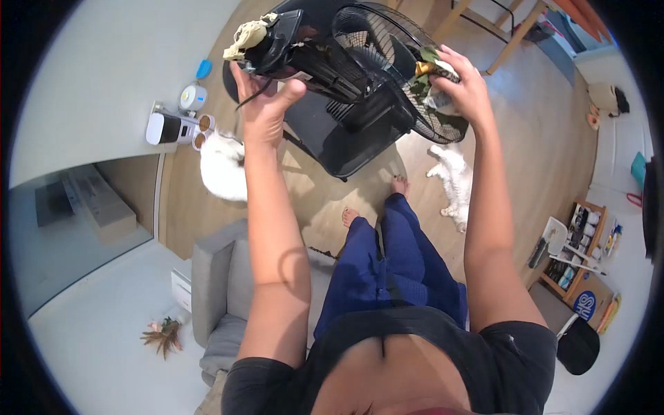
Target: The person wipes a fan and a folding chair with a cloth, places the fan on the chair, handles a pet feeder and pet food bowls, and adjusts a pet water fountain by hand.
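A black fan (360, 62) with a wire cage is held up in front of me, tilted on its side. My left hand (264, 107) grips its black base end from below, close to a crumpled cream-coloured piece (249, 36) at the top. At the cage on the other side, my right hand (465, 86) has its fingers curled around a bundle of green leafy and pale material (432, 83) that touches the wire. Below the fan is a black folding chair or stand (339, 149), partly hidden by it.
One white cat (223, 166) is near two food bowls and a feeder (166, 128) at left. Another white cat (453, 181) lies on the floor at right. A grey sofa (211, 277) stands lower left, a wooden shelf (584, 232) at right, and a wooden stool (508, 41) beyond.
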A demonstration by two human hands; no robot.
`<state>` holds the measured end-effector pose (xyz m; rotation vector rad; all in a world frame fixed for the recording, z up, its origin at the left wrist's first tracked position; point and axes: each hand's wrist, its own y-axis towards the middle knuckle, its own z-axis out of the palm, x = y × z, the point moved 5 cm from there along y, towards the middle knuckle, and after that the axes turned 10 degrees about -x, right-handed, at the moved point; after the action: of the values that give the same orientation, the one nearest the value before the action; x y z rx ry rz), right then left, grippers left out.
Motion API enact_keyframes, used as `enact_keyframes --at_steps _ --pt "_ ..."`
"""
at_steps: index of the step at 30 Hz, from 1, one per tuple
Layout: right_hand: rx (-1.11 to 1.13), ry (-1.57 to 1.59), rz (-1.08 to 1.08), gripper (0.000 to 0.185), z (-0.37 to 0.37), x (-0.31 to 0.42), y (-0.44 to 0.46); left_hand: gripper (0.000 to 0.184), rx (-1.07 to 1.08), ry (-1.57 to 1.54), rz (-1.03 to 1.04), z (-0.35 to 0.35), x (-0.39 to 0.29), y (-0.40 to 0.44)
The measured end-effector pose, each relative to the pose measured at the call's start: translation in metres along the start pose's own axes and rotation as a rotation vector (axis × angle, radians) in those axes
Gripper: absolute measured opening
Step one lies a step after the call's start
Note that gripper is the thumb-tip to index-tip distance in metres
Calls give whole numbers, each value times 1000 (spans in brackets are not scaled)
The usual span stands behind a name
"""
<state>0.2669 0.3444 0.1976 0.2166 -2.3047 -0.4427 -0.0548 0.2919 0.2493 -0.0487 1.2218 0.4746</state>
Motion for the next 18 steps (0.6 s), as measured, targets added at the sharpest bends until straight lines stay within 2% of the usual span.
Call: enact_keyframes --at_steps 1,2,3,5,6,7,10,13,14,15,16,17,18 --pt "-2 55 21 47 -5 -17 9 88 128 43 14 16 6 4" --pt "19 150 34 47 -6 -31 17 92 195 -2 -65 27 18 12" --pt "37 245 48 46 -8 -45 24 84 230 -17 -69 38 28 21" --pt "22 272 27 46 -12 -49 34 69 231 6 -2 80 15 26" --pt "46 307 108 43 -13 -49 37 65 231 141 12 91 10 27" --pt "35 304 115 43 -16 -52 41 65 244 139 10 104 8 23" --pt "82 423 185 45 -22 -53 56 66 60 52 252 126 -15 15" --pt "-18 287 -60 45 -33 -35 88 57 -25 -26 246 136 -41 27" --pt "-90 222 -172 49 -37 -27 94 53 -41 -14 265 143 -54 32" --pt "-140 113 -392 61 -41 -15 96 49 -60 -3 288 150 -67 38" --pt "-269 342 -146 53 -47 -19 100 42 -59 -25 235 151 -71 45" --pt "-392 567 111 46 -46 -22 95 40 -177 50 246 157 -80 43" --pt "-584 602 316 37 -50 -26 82 37 -198 110 252 149 -76 52"
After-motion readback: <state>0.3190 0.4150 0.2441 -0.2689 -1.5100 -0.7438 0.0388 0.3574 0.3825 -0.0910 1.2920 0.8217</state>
